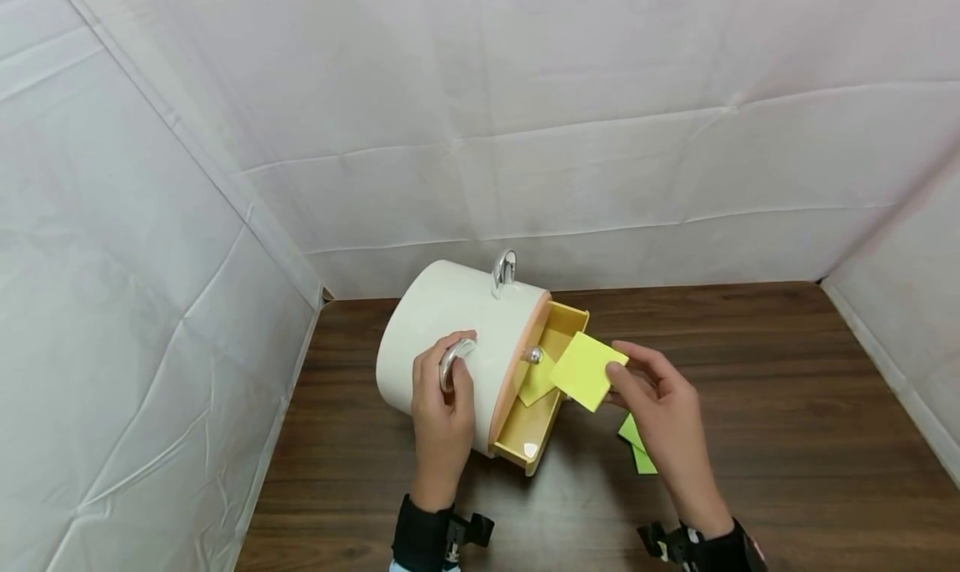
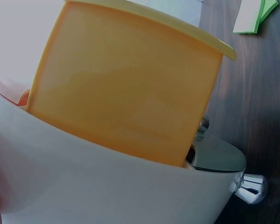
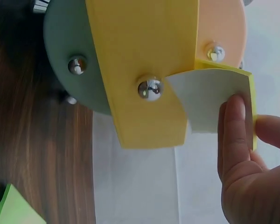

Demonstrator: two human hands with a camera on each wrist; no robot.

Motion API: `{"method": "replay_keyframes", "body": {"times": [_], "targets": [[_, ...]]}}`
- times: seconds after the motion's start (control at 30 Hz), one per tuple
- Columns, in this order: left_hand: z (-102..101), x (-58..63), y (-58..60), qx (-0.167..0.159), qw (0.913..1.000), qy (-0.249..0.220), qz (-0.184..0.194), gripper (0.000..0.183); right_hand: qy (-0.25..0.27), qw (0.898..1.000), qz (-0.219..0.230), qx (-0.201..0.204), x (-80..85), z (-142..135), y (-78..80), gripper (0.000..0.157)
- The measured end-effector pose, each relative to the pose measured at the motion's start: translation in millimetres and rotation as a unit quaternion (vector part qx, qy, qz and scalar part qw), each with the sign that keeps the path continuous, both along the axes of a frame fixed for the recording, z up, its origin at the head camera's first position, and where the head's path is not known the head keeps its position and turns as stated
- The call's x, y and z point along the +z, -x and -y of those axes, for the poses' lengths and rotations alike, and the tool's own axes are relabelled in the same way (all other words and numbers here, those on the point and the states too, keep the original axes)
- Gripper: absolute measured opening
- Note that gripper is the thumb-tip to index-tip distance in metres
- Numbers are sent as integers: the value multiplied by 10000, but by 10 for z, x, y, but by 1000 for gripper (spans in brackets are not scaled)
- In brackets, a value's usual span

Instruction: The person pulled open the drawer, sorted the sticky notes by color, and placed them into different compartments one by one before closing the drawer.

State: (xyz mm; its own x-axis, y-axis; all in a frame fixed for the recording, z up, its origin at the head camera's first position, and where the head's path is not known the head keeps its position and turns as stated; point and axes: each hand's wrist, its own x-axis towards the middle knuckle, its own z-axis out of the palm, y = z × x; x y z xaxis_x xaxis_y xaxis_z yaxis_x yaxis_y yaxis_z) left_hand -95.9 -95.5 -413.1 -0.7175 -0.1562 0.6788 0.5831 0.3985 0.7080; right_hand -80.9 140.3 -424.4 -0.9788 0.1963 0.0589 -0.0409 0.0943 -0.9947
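Observation:
A white drum-shaped drawer box (image 1: 442,330) lies with its yellow drawer (image 1: 517,434) pulled out at the right. My left hand (image 1: 444,413) grips a silver curved handle (image 1: 448,363) on the box's side; in the left wrist view only a sliver of that hand shows at the left edge. Between thumb and fingers, my right hand (image 1: 663,413) pinches a yellow sticky note pad (image 1: 588,370), held over the drawer's outer edge. Inside the drawer lies another yellow sticky note (image 1: 536,380). From the right wrist, the held pad's pale underside shows, overlapping the drawer front.
Green sticky note pads (image 1: 637,445) lie on the dark wooden table (image 1: 810,413), just below the right hand. A second silver handle (image 1: 504,272) stands up from the box's far side. Round silver knobs (image 3: 77,65) dot its front. White cloth walls (image 1: 585,122) surround the table.

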Motion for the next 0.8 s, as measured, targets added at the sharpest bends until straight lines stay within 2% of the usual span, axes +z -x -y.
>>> {"method": "replay_keyframes", "body": {"times": [0.23, 0.43, 0.8], "targets": [[0, 1, -10, -65, 10000, -18, 28, 35, 6, 9994, 24, 335, 16, 100, 136, 42], [-4, -5, -11, -102, 9999, -4, 53, 35, -79, 9997, 93, 227, 92, 70, 208, 39], [6, 12, -11, -87, 9999, -31, 53, 34, -152, 9997, 198, -21, 171, -23, 229, 36]]}}
